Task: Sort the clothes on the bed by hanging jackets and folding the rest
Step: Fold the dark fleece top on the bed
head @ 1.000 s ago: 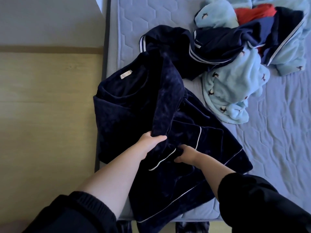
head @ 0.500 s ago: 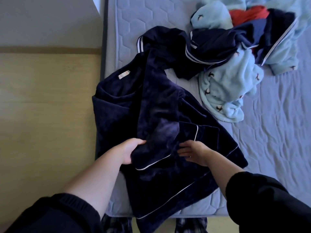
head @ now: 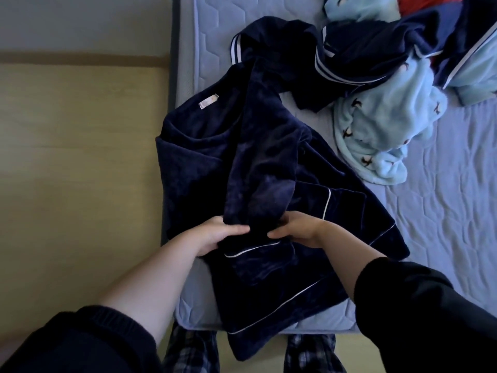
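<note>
A navy velvet top with white piping lies spread across the near left corner of the bed. One sleeve is folded down over its front. Both hands meet at the lower end of that sleeve. The left hand grips the sleeve, thumb on top and fingers curled under the fabric. The right hand is just beside it, almost fingertip to fingertip. In the dim light it looks to pinch the same sleeve between thumb and fingers.

Just left of the left hand, the top's side lies along the bed's left edge, with wooden floor beyond it. Below both hands, the hem hangs over the near edge of the bed. Up and left of the left hand, a small pale label marks the neckline.

Right of the right hand, past the top's piped hem, bare quilted mattress runs to the frame's side. Above and right of the right hand lies a pale blue fleece, apart from the top's near part. Beyond it is a heap of clothes, mostly dark blue with white stripes. A dark striped piece from the heap touches the top's upper end.
</note>
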`<state>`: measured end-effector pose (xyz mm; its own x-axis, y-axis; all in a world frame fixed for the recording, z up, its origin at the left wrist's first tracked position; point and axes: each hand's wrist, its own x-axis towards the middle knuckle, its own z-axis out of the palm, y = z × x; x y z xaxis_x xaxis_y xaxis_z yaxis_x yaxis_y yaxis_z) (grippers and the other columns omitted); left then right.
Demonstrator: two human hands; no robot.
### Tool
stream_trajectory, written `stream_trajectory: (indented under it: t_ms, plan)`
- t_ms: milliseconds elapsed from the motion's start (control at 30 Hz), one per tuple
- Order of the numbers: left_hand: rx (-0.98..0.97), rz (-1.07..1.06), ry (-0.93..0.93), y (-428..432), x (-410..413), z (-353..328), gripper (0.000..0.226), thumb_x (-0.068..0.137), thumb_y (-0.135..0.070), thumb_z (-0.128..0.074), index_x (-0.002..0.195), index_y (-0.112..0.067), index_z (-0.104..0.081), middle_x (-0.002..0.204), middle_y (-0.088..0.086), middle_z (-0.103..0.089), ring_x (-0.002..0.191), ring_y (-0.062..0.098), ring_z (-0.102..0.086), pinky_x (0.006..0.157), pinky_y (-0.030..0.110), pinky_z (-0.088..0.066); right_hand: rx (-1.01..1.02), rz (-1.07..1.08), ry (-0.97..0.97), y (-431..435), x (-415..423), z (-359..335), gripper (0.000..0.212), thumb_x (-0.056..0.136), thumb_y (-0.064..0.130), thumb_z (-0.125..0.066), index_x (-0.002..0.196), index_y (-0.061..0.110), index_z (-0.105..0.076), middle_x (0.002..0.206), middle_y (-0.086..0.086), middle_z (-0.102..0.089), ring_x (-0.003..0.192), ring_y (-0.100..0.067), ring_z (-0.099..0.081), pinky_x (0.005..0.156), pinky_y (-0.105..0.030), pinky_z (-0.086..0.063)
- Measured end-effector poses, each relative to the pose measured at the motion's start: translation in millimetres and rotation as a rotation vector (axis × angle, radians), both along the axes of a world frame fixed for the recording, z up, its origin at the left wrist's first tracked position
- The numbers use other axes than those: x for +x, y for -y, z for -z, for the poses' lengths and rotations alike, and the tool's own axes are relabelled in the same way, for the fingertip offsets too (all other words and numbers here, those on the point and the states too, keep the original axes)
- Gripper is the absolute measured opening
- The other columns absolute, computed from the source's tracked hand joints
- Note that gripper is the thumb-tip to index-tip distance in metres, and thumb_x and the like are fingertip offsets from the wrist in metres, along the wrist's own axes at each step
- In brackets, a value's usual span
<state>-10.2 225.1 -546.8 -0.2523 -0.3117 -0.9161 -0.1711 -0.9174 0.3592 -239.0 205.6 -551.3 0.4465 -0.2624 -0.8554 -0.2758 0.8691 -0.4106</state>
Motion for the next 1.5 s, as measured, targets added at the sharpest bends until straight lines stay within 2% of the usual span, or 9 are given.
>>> stream_trajectory:
  t_ms: [100, 233, 467, 733, 933, 1100, 1267, 1400, 1500]
  plan:
    - [-0.072, 0.162, 0.111, -5.1, 1.0, 0.8, 0.032, 0.076, -0.004, -0.076, 0.105, -0.015, -0.067, 0.109, 0.008, -0.07, 0.103, 0.022, -0.064, 0.095, 0.032, -0.048, -0.006, 0.001, -0.135, -6.2, -2.7, 1.9, 0.039, 0.087, 0.006, -0.065, 0.126, 0.011, -0.059, 0.122, -0.004, -0.065, 0.117, -0.023, -0.058, 0.107, -0.041, -0.042]
    - [0.011, 0.003, 0.065, -16.3, -3.3, 8.2, 0.027, 0.08, -0.003, -0.072, 0.105, -0.012, -0.065, 0.095, 0.006, -0.072, 0.085, 0.021, -0.068, 0.073, 0.03, -0.056, 0.186, 0.081, -0.095, -17.4, -13.6, 2.2, 0.027, 0.091, 0.003, -0.059, 0.118, 0.007, -0.061, 0.103, -0.008, -0.073, 0.092, -0.024, -0.07, 0.077, -0.038, -0.058]
    - [-0.175, 0.36, 0.444, -32.2, -5.3, 29.5, 0.035, 0.084, -0.021, -0.064, 0.118, -0.022, -0.054, 0.106, 0.004, -0.063, 0.086, 0.015, -0.062, 0.071, 0.025, -0.048, 0.005, -0.326, -0.45, -24.7, -29.3, 2.8, 0.032, 0.088, 0.029, -0.067, 0.116, 0.018, -0.055, 0.113, -0.002, -0.062, 0.103, -0.019, -0.058, 0.089, -0.035, -0.047]
    - [-0.323, 0.075, 0.543, 9.3, -16.3, 41.8, 0.038, 0.089, -0.02, -0.059, 0.126, -0.017, -0.051, 0.08, -0.004, -0.062, 0.076, 0.014, -0.061, 0.065, 0.025, -0.045, -0.292, 0.354, -0.591, 49.5, -16.1, 20.2, 0.068, 0.083, 0.033, -0.073, 0.139, 0.011, -0.041, 0.109, -0.001, -0.058, 0.089, -0.016, -0.057, 0.07, -0.029, -0.047]
    - [-0.309, -0.04, 0.486, 32.3, -36.6, 47.0, 0.011, 0.091, -0.021, -0.061, 0.096, -0.012, -0.064, 0.095, 0.007, -0.067, 0.087, 0.024, -0.064, 0.08, 0.033, -0.053, -0.249, 0.534, -0.482, 90.4, -8.5, 33.4, 0.028, 0.091, 0.027, -0.064, 0.112, 0.009, -0.065, 0.097, -0.008, -0.069, 0.086, -0.025, -0.066, 0.075, -0.037, -0.056]
    - [-0.377, 0.261, 0.625, 29.9, -44.9, 39.9, 0.007, 0.094, -0.025, -0.054, 0.097, -0.019, -0.054, 0.094, 0.0, -0.059, 0.084, 0.02, -0.058, 0.072, 0.029, -0.046, -0.402, 0.156, -1.002, 90.7, -43.5, 33.3, 0.047, 0.094, 0.022, -0.053, 0.134, 0.0, -0.044, 0.123, -0.02, -0.059, 0.111, -0.035, -0.057, 0.092, -0.039, -0.048]
    - [-0.319, 0.26, 0.478, 26.8, -48.2, 33.6, 0.026, 0.095, -0.031, -0.054, 0.116, -0.019, -0.049, 0.099, 0.0, -0.06, 0.087, 0.018, -0.06, 0.069, 0.028, -0.045, -0.511, 0.167, -0.83, 89.7, -26.4, 26.9, 0.047, 0.091, 0.026, -0.055, 0.132, 0.007, -0.044, 0.116, -0.011, -0.06, 0.094, -0.023, -0.057, 0.078, -0.031, -0.045]
    - [-0.307, 0.238, 0.557, 32.4, -45.7, 34.4, 0.015, 0.093, -0.018, -0.053, 0.079, -0.012, -0.053, 0.077, -0.001, -0.054, 0.068, 0.015, -0.053, 0.059, 0.026, -0.044, -0.25, 0.144, -0.689, 97.5, -26.3, 29.6, 0.035, 0.086, 0.016, -0.066, 0.117, 0.006, -0.054, 0.102, -0.011, -0.063, 0.09, -0.028, -0.063, 0.073, -0.037, -0.055]
    - [-0.265, 0.284, 0.689, 40.0, -45.6, 29.0, 0.011, 0.086, -0.011, -0.051, 0.075, -0.011, -0.053, 0.076, 0.003, -0.054, 0.062, 0.017, -0.051, 0.047, 0.026, -0.036, -0.266, 0.059, -0.901, 100.8, -36.1, 29.9, 0.032, 0.081, 0.012, -0.065, 0.109, -0.001, -0.058, 0.085, -0.012, -0.061, 0.078, -0.028, -0.061, 0.062, -0.032, -0.05]
